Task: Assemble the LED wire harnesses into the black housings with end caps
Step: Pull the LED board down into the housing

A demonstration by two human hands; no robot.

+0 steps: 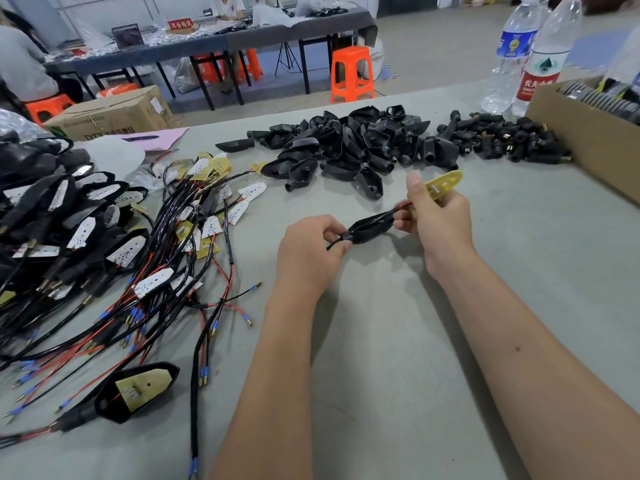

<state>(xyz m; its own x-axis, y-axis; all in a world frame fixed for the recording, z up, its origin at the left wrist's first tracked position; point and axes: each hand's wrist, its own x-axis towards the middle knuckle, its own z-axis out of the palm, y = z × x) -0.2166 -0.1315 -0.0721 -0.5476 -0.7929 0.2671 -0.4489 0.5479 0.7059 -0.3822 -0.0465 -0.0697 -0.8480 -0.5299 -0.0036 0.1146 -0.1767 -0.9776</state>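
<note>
The left hand [311, 252] pinches the wire at the black housing's [372, 227] tail – seemingly drawing it through – while the right hand [438, 216] grips the yellow board [445, 181] clear of its mouth

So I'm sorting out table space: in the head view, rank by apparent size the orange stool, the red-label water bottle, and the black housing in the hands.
1. Red-label water bottle
2. Orange stool, though it stands farther off
3. Black housing

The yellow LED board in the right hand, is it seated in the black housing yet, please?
Not yet. The LED board sticks up from the right hand, clear of the housing; only its wires run inside.
</note>
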